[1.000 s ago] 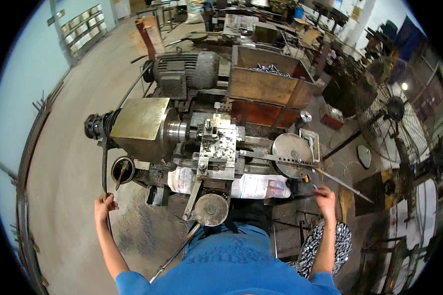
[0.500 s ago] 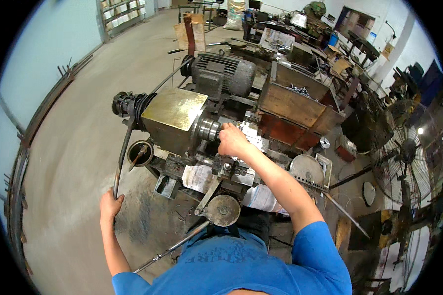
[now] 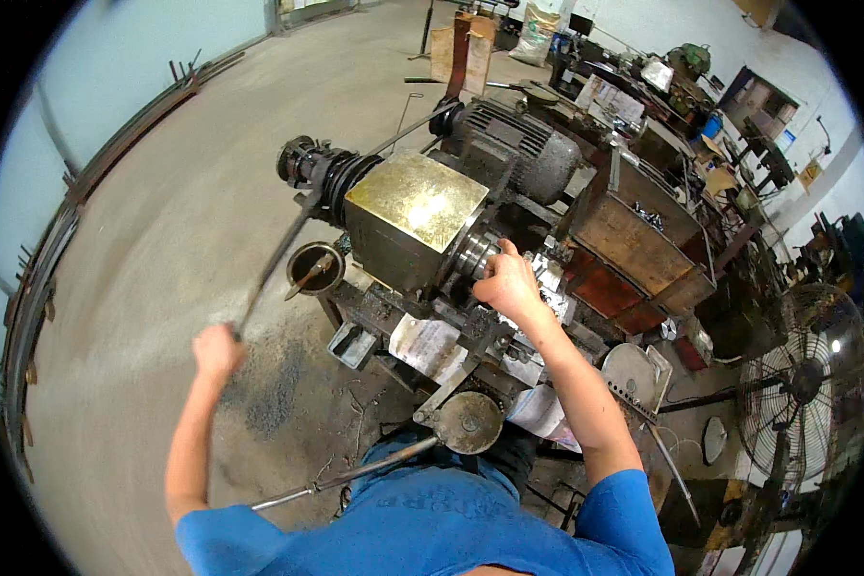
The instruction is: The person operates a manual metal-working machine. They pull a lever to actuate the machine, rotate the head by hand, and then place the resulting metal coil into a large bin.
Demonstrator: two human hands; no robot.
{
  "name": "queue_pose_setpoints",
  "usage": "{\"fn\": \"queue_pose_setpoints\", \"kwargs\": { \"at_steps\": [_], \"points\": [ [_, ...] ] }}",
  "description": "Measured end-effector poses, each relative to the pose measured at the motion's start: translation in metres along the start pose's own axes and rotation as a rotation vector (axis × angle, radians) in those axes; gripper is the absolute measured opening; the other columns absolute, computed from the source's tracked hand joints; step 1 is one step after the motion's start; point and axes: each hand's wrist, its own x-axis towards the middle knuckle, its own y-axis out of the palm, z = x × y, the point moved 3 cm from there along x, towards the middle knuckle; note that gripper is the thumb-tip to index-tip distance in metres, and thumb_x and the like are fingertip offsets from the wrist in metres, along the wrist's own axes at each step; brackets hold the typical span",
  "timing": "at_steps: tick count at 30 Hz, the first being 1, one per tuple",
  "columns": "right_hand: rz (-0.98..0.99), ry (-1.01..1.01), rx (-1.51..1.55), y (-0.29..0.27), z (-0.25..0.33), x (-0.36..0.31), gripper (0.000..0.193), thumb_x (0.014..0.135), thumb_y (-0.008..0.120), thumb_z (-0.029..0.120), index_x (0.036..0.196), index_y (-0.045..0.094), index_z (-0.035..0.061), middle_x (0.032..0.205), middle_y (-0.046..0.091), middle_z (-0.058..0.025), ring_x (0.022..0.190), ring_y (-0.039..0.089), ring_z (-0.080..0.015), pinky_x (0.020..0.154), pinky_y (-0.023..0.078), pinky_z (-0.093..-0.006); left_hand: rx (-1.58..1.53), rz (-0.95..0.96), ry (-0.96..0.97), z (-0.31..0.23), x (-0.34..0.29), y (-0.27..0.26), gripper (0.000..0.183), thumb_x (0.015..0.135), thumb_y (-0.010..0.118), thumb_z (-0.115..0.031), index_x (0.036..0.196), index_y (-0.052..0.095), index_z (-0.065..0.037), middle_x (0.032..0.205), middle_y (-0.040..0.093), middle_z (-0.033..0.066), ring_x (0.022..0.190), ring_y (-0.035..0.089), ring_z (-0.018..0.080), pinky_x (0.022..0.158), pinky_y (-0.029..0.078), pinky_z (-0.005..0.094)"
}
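Plainly, head view: a person in a blue shirt stands over an old lathe-like machine (image 3: 422,250) on a concrete floor.
Left hand: the left hand (image 3: 218,348) is closed in a fist round the lower end of a long dark lever (image 3: 274,264) that runs up toward the pulley end of the machine; blurred, so the finger detail is unclear.
Right hand: the right hand (image 3: 509,284) is at the shiny spindle end (image 3: 475,252) beside the brass-coloured housing (image 3: 415,197), fingers curled loosely against it; whether it grips a workpiece I cannot tell.
Progress: judging from this, the work is mid-cycle, one hand on the lever and one at the spindle; nothing finished shows at the hands.
Left to do: a rusty box (image 3: 643,230) behind the machine holds small metal pieces, done or waiting I cannot say.
Packages: a pale sack (image 3: 538,19) stands far back; brown cardboard (image 3: 461,48) leans upright near it.
Labels and signs: white papers (image 3: 614,96) lie on a far bench; a small yellowish sign (image 3: 809,175) hangs on the right wall.
Other: a round fan (image 3: 802,384) stands right.
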Motion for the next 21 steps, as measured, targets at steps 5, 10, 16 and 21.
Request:
{"fn": "queue_pose_setpoints", "kwargs": {
  "at_steps": [5,10,16,21],
  "points": [
    [0.036,0.004,0.023,-0.009,0.004,-0.004,0.021,0.056,0.058,0.014,0.072,0.061,0.0002,0.124,0.042,-0.0312,0.091,0.056,-0.045,0.083,0.047,-0.0438,0.21,-0.263,0.129,0.089,0.09,0.001,0.004,0.069,0.055,-0.01,0.071,0.056,-0.007,0.067,0.061,0.0136,0.061,0.06,0.0313,0.055,0.047,0.043],
    [-0.183,-0.687,0.078,-0.089,0.101,-0.07,0.038,0.052,0.064,0.014,0.087,0.057,0.0003,0.114,0.051,-0.0216,0.083,0.058,-0.0354,0.072,0.049,-0.0402,0.128,-0.161,-0.135,0.083,0.088,0.008,0.013,0.071,0.053,-0.011,0.08,0.061,-0.007,0.072,0.063,0.0143,0.071,0.063,0.0321,0.06,0.049,0.0441],
    [-0.839,-1.102,0.183,-0.169,0.176,-0.173,0.023,0.065,0.057,0.013,0.081,0.058,-0.0032,0.086,0.058,-0.0163,0.065,0.055,-0.0209,0.054,0.046,-0.0293,0.03,-0.274,-0.389,0.039,0.053,0.0,0.016,0.073,0.054,-0.018,0.085,0.062,-0.011,0.076,0.064,0.0145,0.071,0.062,0.0346,0.06,0.049,0.0452],
    [-0.893,-1.099,0.091,-0.174,0.168,-0.198,0.02,0.077,0.054,0.013,0.083,0.056,-0.0054,0.084,0.059,-0.0171,0.067,0.056,-0.02,0.049,0.042,-0.0246,0.05,-0.243,-0.35,0.034,0.049,0.01,0.019,0.074,0.052,-0.023,0.087,0.062,-0.013,0.078,0.064,0.013,0.073,0.062,0.0358,0.062,0.049,0.0471]
  ]
}}
